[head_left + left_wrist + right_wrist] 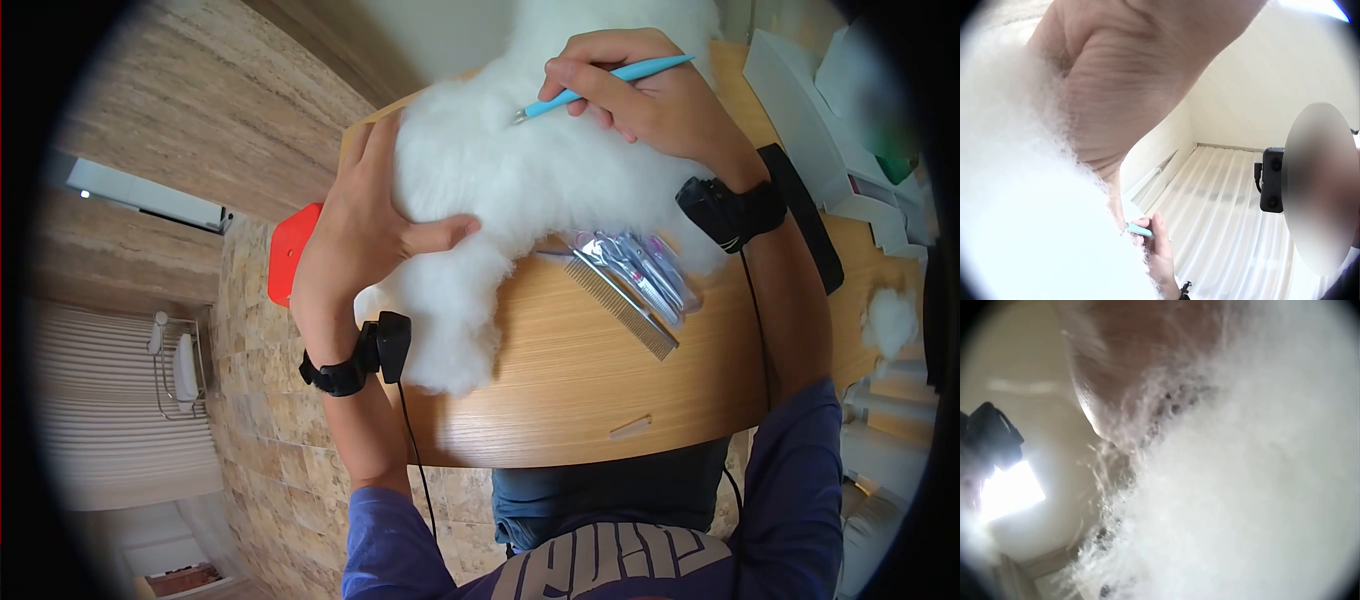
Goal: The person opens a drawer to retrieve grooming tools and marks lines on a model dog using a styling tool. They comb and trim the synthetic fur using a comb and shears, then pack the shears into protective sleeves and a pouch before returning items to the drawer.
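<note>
A large white fluffy body of fur point(560, 180) lies over the far and left part of the wooden table point(560, 400). My left hand point(355, 220) rests on its left side, fingers stretched away from me and thumb out across the fur. Above the upper part, my right hand point(660, 105) pinches a light blue pen-shaped tool point(655, 66) like a pen, its metal tip right at the fur. In the left wrist view the same tool point(1140, 230) shows between the fingertips. Fur fills much of both wrist views and hides the left fingertips there.
Nearer me on the table are a metal comb point(625, 308) and a clear packet of scissors-like tools point(650, 275). A small clear strip point(630, 428) lies near the front edge. A red object point(290, 255) is at the left edge, a loose white tuft point(890, 320) at the right.
</note>
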The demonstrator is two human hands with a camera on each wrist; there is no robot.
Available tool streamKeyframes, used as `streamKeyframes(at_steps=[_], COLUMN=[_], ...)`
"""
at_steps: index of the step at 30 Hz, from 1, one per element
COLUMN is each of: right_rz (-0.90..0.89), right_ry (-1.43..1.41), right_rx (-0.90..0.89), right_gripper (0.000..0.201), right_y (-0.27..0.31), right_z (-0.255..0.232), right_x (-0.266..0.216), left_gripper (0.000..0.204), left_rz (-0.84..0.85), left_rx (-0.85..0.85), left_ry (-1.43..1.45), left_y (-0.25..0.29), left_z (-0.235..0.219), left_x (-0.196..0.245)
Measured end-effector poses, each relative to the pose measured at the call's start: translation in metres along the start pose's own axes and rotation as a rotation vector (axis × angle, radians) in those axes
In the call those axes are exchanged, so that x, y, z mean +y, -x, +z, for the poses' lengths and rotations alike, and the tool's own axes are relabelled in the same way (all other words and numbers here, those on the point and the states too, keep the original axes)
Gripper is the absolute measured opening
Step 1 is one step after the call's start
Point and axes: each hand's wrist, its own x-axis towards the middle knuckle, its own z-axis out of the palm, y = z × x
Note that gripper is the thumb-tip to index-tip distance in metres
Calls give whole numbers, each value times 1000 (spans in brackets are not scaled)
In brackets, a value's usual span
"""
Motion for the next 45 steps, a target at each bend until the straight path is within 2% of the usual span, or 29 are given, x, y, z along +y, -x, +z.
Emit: streamKeyframes(at_steps=[2, 3, 6, 10, 13, 15, 19, 21, 27, 31, 33, 36, 37, 39, 40, 44, 45], right_rz=[57, 58, 230, 181, 239, 28, 70, 33, 24, 37, 122, 104, 113, 52, 18, 12, -83], right_ry=[144, 143, 94, 10, 55, 97, 85, 45, 108, 88, 23, -112, -112, -391, -465, -360, -228], right_rx=[5, 3, 88, 120, 101, -8, -6, -108, -300, -355, -527, -535, -522, -329, -293, -165, -96], right_gripper=[32, 32, 32, 29, 26, 24, 25, 27, 30, 29, 31, 26, 26, 29, 29, 25, 21], right_y=[0, -1, -2, -3, -5, -3, -7, -7, -1, 0, -2, 2, 0, -7, -11, -8, -10], right_z=[-4, -10, -31, -29, -14, -9, -19, -29, -33, -39, -46, -51, -51, -50, -48, -38, -32], right_x=[-12, -19, -27, -28, -33, -23, 2, 15, -2, -6, -10, -2, 6, 24, 29, 19, 21], left_gripper=[101, 101, 100, 100, 100, 100, 101, 101, 101, 100, 99, 97, 96, 95, 93, 90, 90], left_rz=[9, 6, 13, 35, 40, 38, 45, 65, 6, 8, 17, -2, -6, 5, 6, -14, -15], left_rx=[0, -1, 12, 24, 21, 16, 40, 49, -1, -7, -7, -14, -11, -23, -15, -12, -18], left_ry=[-24, -23, -23, -42, -41, -27, -59, -85, -14, -13, -16, -11, -21, -26, -18, 49, 62], left_y=[0, 0, 1, 2, 2, 1, 1, 1, 0, -1, -1, -2, -2, -2, -3, -4, -4], left_z=[0, -1, -1, 0, 0, 1, 1, 2, -1, -1, -1, -1, -2, 3, 1, 3, 3], left_x=[0, 0, -1, -4, -4, -4, -6, -6, 1, 4, 6, 7, 7, 8, 7, 0, -1])
